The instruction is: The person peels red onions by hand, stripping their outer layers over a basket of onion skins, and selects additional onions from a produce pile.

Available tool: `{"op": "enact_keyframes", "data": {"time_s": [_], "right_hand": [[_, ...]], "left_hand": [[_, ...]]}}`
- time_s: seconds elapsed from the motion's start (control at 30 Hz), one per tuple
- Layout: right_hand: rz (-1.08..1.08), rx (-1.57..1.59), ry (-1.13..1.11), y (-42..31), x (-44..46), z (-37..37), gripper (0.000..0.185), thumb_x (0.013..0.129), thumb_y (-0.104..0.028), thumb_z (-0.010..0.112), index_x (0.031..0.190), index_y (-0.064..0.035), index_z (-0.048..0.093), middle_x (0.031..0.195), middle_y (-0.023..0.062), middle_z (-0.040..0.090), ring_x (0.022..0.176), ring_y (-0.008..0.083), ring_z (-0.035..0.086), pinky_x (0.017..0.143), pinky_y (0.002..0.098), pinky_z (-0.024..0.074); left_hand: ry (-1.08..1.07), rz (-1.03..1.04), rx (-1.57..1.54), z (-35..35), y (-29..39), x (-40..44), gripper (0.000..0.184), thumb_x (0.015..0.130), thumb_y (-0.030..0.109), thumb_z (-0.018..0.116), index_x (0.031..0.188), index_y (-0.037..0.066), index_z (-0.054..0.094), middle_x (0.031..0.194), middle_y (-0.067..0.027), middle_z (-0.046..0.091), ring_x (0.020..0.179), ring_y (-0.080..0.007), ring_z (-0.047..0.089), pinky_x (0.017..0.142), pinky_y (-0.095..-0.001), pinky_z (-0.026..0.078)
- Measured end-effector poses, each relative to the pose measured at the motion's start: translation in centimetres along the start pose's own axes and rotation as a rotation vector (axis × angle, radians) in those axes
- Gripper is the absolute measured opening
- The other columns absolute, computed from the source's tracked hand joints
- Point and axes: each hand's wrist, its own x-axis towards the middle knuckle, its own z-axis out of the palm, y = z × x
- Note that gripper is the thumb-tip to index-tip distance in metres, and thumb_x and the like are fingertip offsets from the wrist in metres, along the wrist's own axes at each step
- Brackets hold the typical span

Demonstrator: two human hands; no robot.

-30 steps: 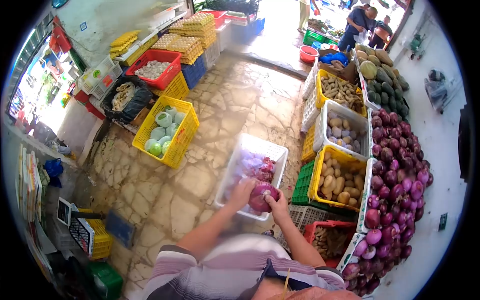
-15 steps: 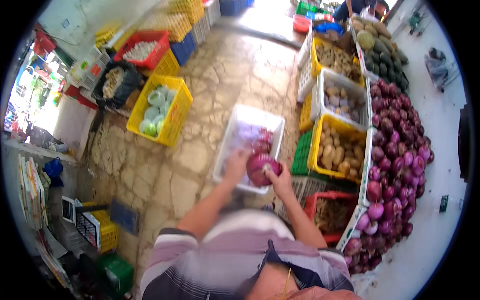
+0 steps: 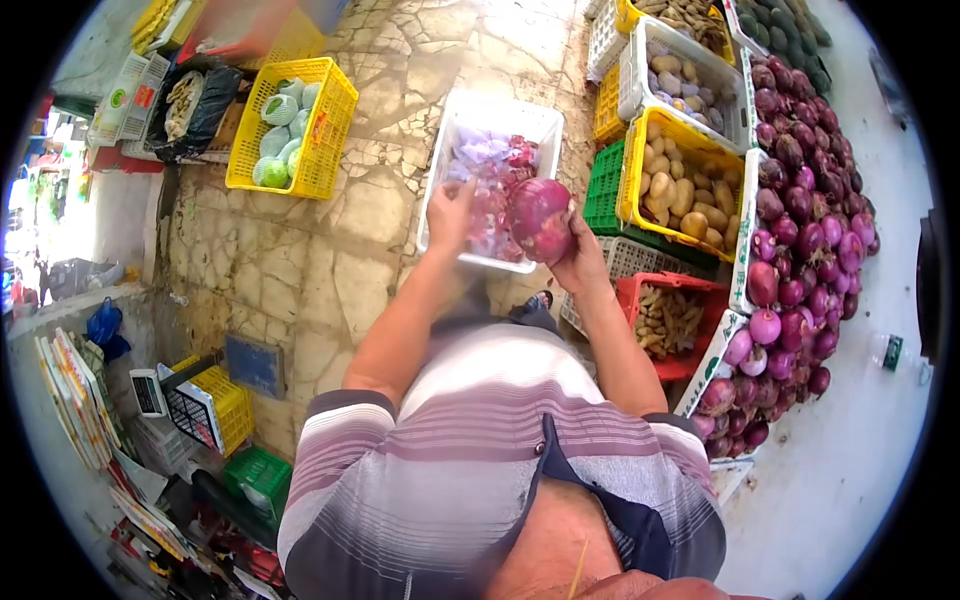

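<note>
My right hand (image 3: 582, 256) is wrapped round the lower right side of a large red onion (image 3: 540, 218). The onion is held up over the white bin (image 3: 546, 112) that stands on the floor before me. Purple onion skins (image 3: 492, 205) and pale lilac scraps lie inside that bin. Over the bin's left part, my left hand (image 3: 450, 215) is apart from the onion, with its fingers curled together. Whatever they pinch, if anything, is too small and blurred to make out.
Red onions (image 3: 800, 240) are heaped along the right. Beside them stand a yellow crate of potatoes (image 3: 685, 195) and a red crate of ginger-like roots (image 3: 668, 315). A yellow crate (image 3: 335, 130) with net-wrapped produce is at left. A blue-topped scale (image 3: 254, 365) sits lower left.
The view has tilted down, so the bin and crates appear higher. The onion has turned in my right hand and its side now faces me. My left hand has moved away from the onion.
</note>
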Motion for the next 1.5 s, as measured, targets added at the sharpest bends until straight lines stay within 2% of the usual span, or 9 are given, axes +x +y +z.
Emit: {"op": "enact_keyframes", "data": {"time_s": [0.1,0.2,0.23,0.37,0.6,0.83,1.3,1.4,1.5], "right_hand": [[0.1,-0.093,0.144,-1.5,-0.3,3.0,0.03,0.107,-0.032,0.049,0.118,-0.0069,0.059,0.113,0.0099,0.066,0.096,0.0279,0.07,0.077,0.0515,0.0626],[0.173,-0.178,0.18,-1.7,-0.1,3.5,0.029,0.108,-0.031,0.046,0.116,-0.0077,0.061,0.112,0.0114,0.067,0.094,0.0279,0.071,0.068,0.0489,0.0638],[0.174,-0.233,0.226,-0.5,0.8,2.6,0.043,0.108,-0.045,0.044,0.127,-0.0085,0.056,0.114,0.0133,0.068,0.081,0.0255,0.073,0.048,0.0355,0.0599],[0.127,-0.525,0.207,-0.6,-0.1,-0.1,0.047,0.109,-0.045,0.042,0.126,-0.0047,0.06,0.097,0.0118,0.07,0.068,0.0221,0.071,0.049,0.0339,0.0594],[-0.063,-0.821,0.129,-2.2,-2.6,-1.9,0.045,0.106,-0.038,0.057,0.13,-0.0009,0.061,0.094,0.0079,0.07,0.07,0.0141,0.067,0.063,0.0274,0.0574],[-0.093,-0.657,0.169,-2.5,-4.6,-3.5,0.047,0.101,-0.024,0.066,0.142,-0.0049,0.054,0.114,0.0066,0.065,0.09,0.0116,0.063,0.074,0.0266,0.0559],[-0.568,-0.598,0.511,-8.9,-18.0,-11.9,0.069,0.085,-0.024,0.082,0.141,-0.0019,0.05,0.126,0.0099,0.063,0.114,0.0181,0.062,0.102,0.035,0.0506],[-0.595,-0.324,0.639,-10.8,-22.1,-12.3,0.066,0.084,-0.019,0.081,0.141,-0.0021,0.051,0.127,0.0105,0.062,0.117,0.019,0.061,0.101,0.0347,0.051],[-0.818,-0.13,0.749,-13.7,-27.9,-14.9,0.056,0.088,-0.013,0.071,0.14,-0.0024,0.052,0.123,0.0113,0.064,0.116,0.022,0.062,0.096,0.0357,0.0545]], "left_hand": [[0.035,0.236,0.375,0.3,1.6,0.2,0.078,0.095,0.041,0.069,0.148,-0.008,0.041,0.143,-0.0277,0.05,0.132,-0.0302,0.052,0.095,-0.042,0.055],[-0.5,-0.16,-0.327,1.4,5.3,-2.1,0.071,0.096,0.038,0.067,0.149,-0.001,0.043,0.143,-0.0246,0.051,0.13,-0.0311,0.053,0.092,-0.0451,0.058],[-0.571,-0.127,-0.36,2.0,4.1,-2.1,0.063,0.097,0.036,0.065,0.147,0.002,0.047,0.14,-0.0213,0.053,0.127,-0.0301,0.056,0.089,-0.0459,0.059],[-0.655,-0.377,-0.695,3.6,4.9,-4.5,0.031,0.098,0.024,0.06,0.124,0.007,0.062,0.121,-0.0116,0.066,0.108,-0.0289,0.066,0.087,-0.0488,0.06],[-0.477,-0.672,-0.801,4.9,3.0,-4.6,0.029,0.097,0.027,0.058,0.12,0.01,0.064,0.118,-0.0126,0.068,0.108,-0.0308,0.068,0.091,-0.0601,0.056],[-0.557,-0.269,-0.632,9.0,3.6,-7.1,0.037,0.097,0.01,0.054,0.132,-0.003,0.056,0.124,-0.0169,0.066,0.113,-0.0254,0.066,0.096,-0.038,0.056],[-1.108,-0.128,-0.09,23.5,8.4,-17.2,0.059,0.094,0.008,0.067,0.147,0.0,0.042,0.124,-0.0138,0.063,0.107,-0.0191,0.065,0.092,-0.0316,0.056],[-1.299,0.092,0.068,27.0,8.7,-19.1,0.072,0.094,0.012,0.068,0.155,0.001,0.033,0.143,-0.0173,0.051,0.124,-0.0211,0.056,0.101,-0.0362,0.052],[-1.397,-0.087,-0.07,29.1,9.9,-21.1,0.085,0.096,0.02,0.068,0.162,0.005,0.017,0.163,-0.0203,0.03,0.136,-0.0287,0.048,0.108,-0.0417,0.047]]}}
